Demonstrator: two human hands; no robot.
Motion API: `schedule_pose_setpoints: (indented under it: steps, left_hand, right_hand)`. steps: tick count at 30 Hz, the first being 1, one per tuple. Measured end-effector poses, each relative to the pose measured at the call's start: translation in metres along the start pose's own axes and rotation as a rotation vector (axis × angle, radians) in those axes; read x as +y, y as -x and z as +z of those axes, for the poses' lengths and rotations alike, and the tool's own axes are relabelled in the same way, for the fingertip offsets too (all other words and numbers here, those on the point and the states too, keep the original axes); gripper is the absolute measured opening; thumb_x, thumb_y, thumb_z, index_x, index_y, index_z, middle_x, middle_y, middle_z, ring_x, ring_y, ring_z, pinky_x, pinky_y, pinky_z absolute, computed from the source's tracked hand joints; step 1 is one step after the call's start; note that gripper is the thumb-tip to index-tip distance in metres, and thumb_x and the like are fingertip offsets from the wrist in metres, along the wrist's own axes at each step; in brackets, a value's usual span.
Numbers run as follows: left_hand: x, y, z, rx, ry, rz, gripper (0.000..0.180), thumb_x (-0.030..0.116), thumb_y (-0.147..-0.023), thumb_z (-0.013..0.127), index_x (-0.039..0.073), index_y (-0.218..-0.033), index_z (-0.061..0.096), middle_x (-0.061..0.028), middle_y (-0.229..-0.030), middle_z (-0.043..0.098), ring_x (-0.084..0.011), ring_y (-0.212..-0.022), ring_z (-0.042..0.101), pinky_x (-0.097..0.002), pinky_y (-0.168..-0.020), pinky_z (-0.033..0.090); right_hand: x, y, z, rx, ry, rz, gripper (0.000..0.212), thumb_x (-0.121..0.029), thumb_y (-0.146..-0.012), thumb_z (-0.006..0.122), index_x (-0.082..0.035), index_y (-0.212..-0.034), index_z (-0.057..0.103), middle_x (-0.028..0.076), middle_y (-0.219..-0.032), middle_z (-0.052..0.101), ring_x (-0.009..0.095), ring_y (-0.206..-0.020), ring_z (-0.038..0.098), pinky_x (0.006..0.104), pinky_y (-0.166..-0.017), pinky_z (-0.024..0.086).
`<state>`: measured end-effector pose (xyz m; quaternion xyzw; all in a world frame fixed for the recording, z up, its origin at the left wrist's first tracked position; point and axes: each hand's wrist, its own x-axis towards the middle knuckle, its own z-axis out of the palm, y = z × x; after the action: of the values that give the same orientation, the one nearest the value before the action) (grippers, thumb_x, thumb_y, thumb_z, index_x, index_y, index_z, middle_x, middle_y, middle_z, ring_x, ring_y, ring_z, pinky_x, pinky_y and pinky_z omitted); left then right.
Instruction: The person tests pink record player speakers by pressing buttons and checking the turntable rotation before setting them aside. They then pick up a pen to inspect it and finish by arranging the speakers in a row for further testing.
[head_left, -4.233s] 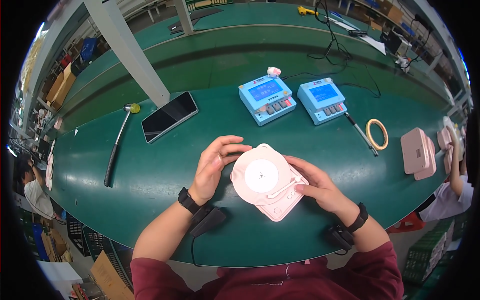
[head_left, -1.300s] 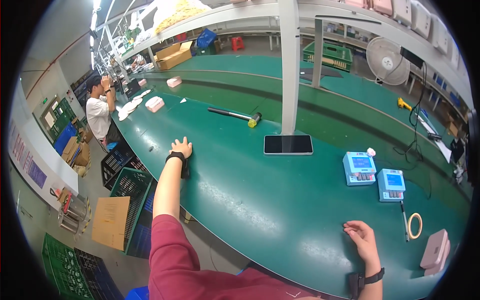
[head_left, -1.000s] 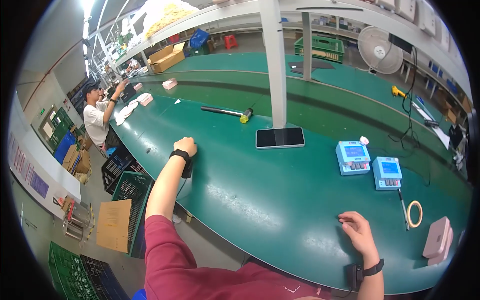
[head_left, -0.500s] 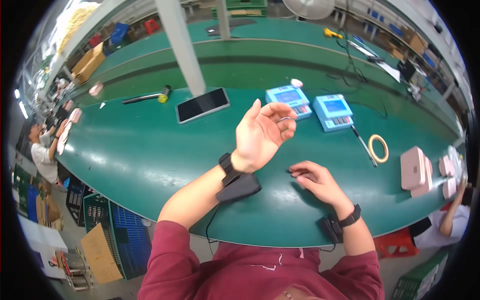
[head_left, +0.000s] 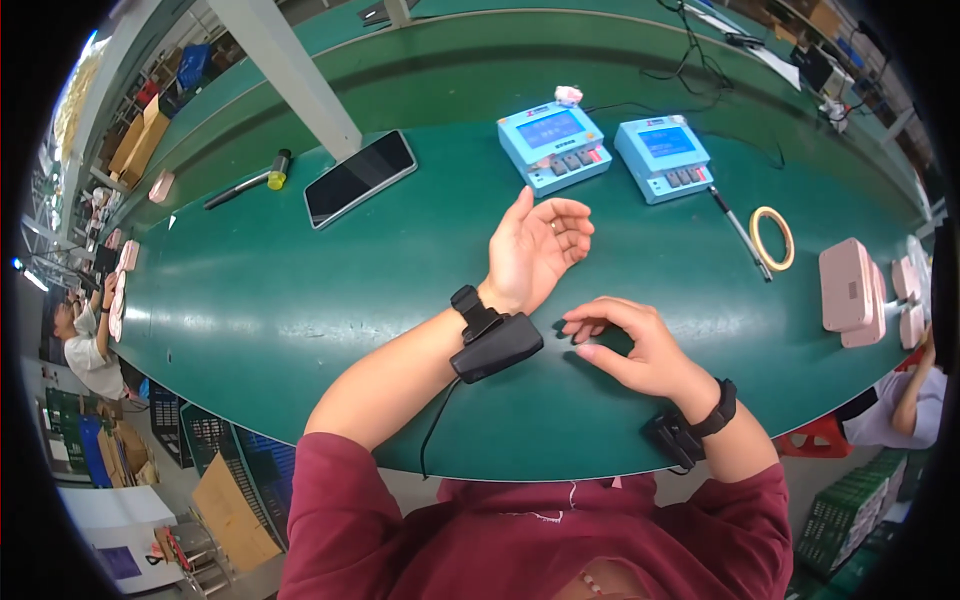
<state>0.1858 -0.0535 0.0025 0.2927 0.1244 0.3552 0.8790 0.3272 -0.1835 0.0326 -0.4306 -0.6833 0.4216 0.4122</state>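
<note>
The fingers of the left hand [head_left: 535, 255] are loosely curled with the thumb raised well apart from them, the palm turned upward, and nothing lies in it; the upturned palm looks like a relaxed pose rather than a grip. The right hand [head_left: 640, 345] is bent into a wide hook, thumb below and fingers above with a gap between them, also holding nothing; whether it rests on the green table [head_left: 280, 320] or is just above it I cannot tell. Each wrist wears a black strap with a black module [head_left: 497, 348], presumably fastened there so that palm and fingers go unhindered. Just beyond the left fingertips and apart from them, the left blue box [head_left: 553, 145] sits on the table, a small white figurine on its top; the right blue box [head_left: 663, 160] is beside it. Both turn their sloped screens and keys toward the person, likely to be read and pressed from this side. Near the right box lies a slim dark-and-silver rod [head_left: 740, 235], with a tape roll [head_left: 755, 237] flat beside it, probably within easy reach of the right arm. Farther right, pale pink cases [head_left: 850, 292] stand on edge, close together, which seems to save room. Left of the boxes, a phone [head_left: 360, 178] lies screen up by the grey post [head_left: 290, 75], and beyond it a hammer [head_left: 240, 190] lies on the table, apparently set aside.
</note>
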Motion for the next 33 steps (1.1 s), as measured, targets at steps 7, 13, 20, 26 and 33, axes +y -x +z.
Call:
schedule_pose_setpoints:
  steps: [7,13,20,26,33]
  left_hand:
    - [0.001,0.001,-0.004,0.002,0.052,-0.023,0.064,0.058,-0.093,0.034,-0.001,-0.104,0.055,-0.0109,-0.093,0.059,-0.0196,-0.084,0.054,-0.0316,-0.079,0.044]
    - [0.003,-0.001,0.001,0.062,0.098,-0.061,0.067,0.060,-0.093,0.031,0.000,-0.104,0.055,-0.0094,-0.087,0.059,-0.0182,-0.079,0.056,-0.0305,-0.075,0.046]
    - [0.005,-0.007,-0.005,0.019,0.141,-0.072,0.065,0.059,-0.093,0.033,-0.002,-0.105,0.055,-0.0113,-0.090,0.059,-0.0196,-0.082,0.055,-0.0319,-0.077,0.046]
    - [-0.014,-0.008,-0.014,-0.027,0.084,-0.065,0.041,0.037,-0.096,0.046,-0.001,-0.096,0.062,-0.0092,-0.082,0.064,-0.0163,-0.073,0.060,-0.0299,-0.070,0.050]
    - [-0.019,-0.007,-0.004,-0.008,-0.124,-0.062,0.023,0.027,-0.097,0.048,0.007,-0.094,0.058,-0.0027,-0.079,0.059,-0.0109,-0.070,0.057,-0.0236,-0.064,0.046]
  right_hand:
    - [-0.007,0.004,0.001,-0.089,0.399,-0.253,0.037,-0.007,-0.076,0.067,-0.004,-0.113,0.060,0.010,-0.098,0.065,0.025,-0.085,0.062,0.0346,-0.076,0.050]
    - [-0.007,0.003,0.000,-0.128,0.496,-0.318,0.043,-0.010,-0.076,0.068,-0.007,-0.118,0.059,0.007,-0.099,0.063,0.027,-0.088,0.061,0.0368,-0.077,0.049]
    - [-0.012,-0.003,-0.003,-0.169,0.444,-0.266,0.052,-0.009,-0.075,0.068,-0.014,-0.125,0.058,0.008,-0.101,0.062,0.028,-0.088,0.061,0.0366,-0.077,0.049]
    - [-0.017,0.000,0.005,-0.182,0.517,-0.315,0.053,-0.007,-0.071,0.071,-0.008,-0.122,0.058,0.015,-0.101,0.061,0.030,-0.084,0.060,0.0374,-0.075,0.049]
    - [-0.005,0.010,0.010,-0.147,0.425,-0.237,0.051,-0.003,-0.070,0.069,-0.007,-0.119,0.060,0.014,-0.096,0.062,0.032,-0.082,0.059,0.0377,-0.074,0.048]
